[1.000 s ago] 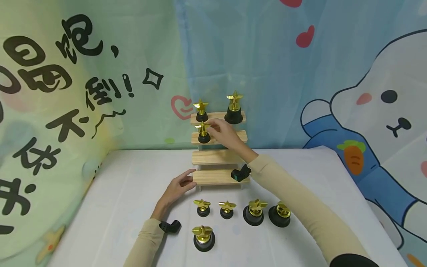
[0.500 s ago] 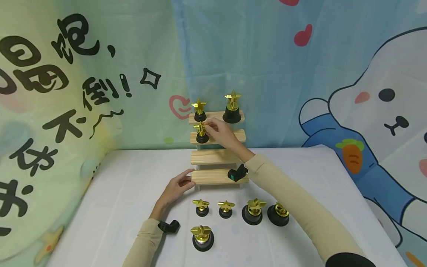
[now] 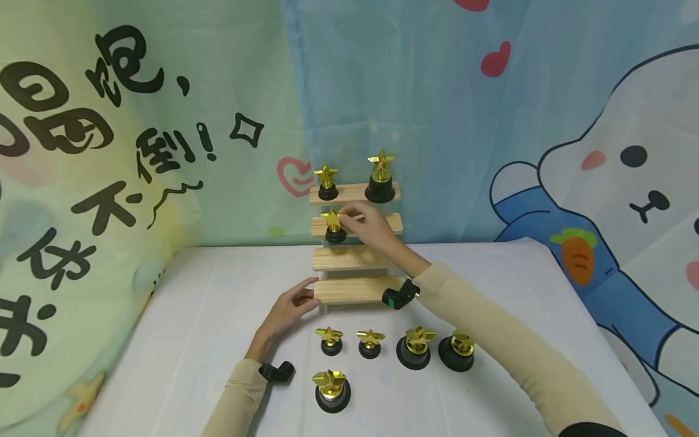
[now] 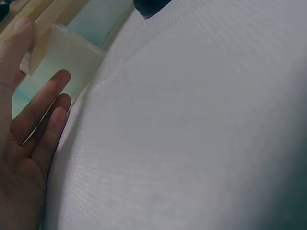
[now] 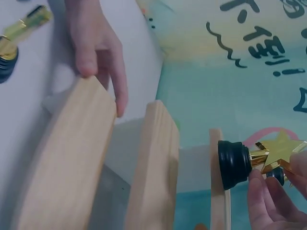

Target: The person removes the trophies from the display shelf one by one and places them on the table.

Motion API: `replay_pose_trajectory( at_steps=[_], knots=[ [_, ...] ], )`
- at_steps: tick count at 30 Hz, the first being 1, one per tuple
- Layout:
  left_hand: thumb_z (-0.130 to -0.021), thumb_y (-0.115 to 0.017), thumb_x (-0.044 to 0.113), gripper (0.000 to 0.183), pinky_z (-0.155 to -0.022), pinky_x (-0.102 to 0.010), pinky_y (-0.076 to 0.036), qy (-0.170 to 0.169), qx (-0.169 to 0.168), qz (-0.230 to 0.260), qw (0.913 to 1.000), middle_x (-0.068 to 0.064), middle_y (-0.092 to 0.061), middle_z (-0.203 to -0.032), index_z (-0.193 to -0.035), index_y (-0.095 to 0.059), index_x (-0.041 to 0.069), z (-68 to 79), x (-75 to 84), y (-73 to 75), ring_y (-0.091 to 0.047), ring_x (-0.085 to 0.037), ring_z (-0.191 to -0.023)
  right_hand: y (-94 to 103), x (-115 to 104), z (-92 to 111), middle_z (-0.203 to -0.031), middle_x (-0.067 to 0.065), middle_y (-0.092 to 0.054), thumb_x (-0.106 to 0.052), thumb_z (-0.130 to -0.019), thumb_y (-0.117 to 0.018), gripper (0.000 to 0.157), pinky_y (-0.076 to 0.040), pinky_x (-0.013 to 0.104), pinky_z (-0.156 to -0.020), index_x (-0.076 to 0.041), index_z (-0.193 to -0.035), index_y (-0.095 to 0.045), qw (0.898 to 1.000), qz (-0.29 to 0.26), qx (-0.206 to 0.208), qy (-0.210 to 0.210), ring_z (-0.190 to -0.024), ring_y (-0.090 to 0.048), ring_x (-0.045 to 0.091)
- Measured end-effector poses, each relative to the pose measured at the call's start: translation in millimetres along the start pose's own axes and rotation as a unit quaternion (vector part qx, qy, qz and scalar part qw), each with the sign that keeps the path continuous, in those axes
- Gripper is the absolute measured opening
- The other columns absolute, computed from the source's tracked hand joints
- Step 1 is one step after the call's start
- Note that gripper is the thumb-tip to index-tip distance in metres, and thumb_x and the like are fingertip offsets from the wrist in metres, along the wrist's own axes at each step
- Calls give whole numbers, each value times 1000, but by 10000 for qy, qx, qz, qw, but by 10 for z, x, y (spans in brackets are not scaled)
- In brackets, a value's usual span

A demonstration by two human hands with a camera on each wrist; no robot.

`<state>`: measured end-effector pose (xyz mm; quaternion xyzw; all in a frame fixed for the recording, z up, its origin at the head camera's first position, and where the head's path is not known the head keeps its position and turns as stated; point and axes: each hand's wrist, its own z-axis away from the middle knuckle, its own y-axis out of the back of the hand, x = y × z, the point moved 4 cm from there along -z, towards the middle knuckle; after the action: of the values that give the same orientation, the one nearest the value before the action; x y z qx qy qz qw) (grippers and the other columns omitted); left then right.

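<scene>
In the head view my right hand (image 3: 370,227) pinches a small gold star trophy (image 3: 333,220) at the left of the second plank from the top. Its round black base (image 5: 233,165) is right at the front edge of that plank in the right wrist view; thumb and fingers are at the gold star. My left hand (image 3: 293,305) touches the left end of the lowest plank (image 3: 355,291) of the wooden display rack, thumb at one corner and a finger at the other. Its remaining fingers (image 4: 41,110) extend loosely below the plank in the left wrist view.
On the top plank stand a small star trophy (image 3: 327,184) and a taller star trophy (image 3: 380,179). Several trophies, including a larger trophy (image 3: 332,391) nearest me, stand on the white tablecloth (image 3: 180,340) before the rack. A printed cloth backdrop (image 3: 437,121) rises behind.
My right hand has brought the small trophy slightly down and toward me, from farther back on the second plank to its front edge. The left hand stays at the lowest plank's end.
</scene>
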<state>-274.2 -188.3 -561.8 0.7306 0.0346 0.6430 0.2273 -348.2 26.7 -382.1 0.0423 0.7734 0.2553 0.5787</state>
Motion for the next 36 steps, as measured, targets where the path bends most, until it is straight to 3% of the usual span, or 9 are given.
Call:
replay_pose_trajectory(
  at_steps=[4,8,15,22,28,36],
  knots=[
    [-91,-69,27,57,-83,-22,-51,6,-19,-27,10000,-14,-70,-114,-143,-49,14,-1,3,5,-65,-15,-100,45,6,132,-113,17,-66,-23,-99,-57,28,-54,46,-87,-4,-119,-63,9997,-41,-121,-203,-99,-67,30],
    [-91,-69,28,56,-83,-22,-51,48,0,-72,10000,-13,-70,-114,-142,-50,17,-1,-14,6,-65,-15,-100,83,17,255,-117,18,-64,-23,-99,-56,30,-55,44,-88,-3,-121,-62,9991,-150,-319,-228,-100,-67,32],
    [-91,-69,28,55,-82,-22,-52,0,8,-89,10000,-12,-70,-114,-142,-50,19,-2,-12,6,-65,-13,-99,133,-61,587,-107,16,-68,-23,-99,-57,26,-54,47,-86,-7,-117,-64,9976,-174,-644,-176,-98,-66,34],
    [-90,-70,27,54,-79,-22,-51,-14,36,-26,10000,-13,-71,-113,-141,-51,22,7,4,11,-65,-13,-97,143,-114,904,-110,12,-67,-28,-98,-59,28,-56,38,-84,-10,-119,-64,9954,-207,-914,-198,-97,-68,30],
    [-91,-69,25,55,-80,-22,-51,-106,17,-45,9999,-15,-70,-113,-142,-50,18,11,10,7,-65,-10,-96,142,-145,1150,-109,10,-67,-28,-97,-61,26,-55,30,-82,-10,-116,-65,9934,-249,-1075,-327,-96,-67,27],
    [-91,-68,29,55,-80,-23,-51,-56,-13,-131,9999,-13,-70,-114,-142,-50,20,11,15,9,-65,-14,-98,148,-119,1501,-116,13,-63,-29,-96,-62,26,-55,34,-84,-9,-113,-66,9868,-505,-1349,-743,-96,-69,24]
  ],
)
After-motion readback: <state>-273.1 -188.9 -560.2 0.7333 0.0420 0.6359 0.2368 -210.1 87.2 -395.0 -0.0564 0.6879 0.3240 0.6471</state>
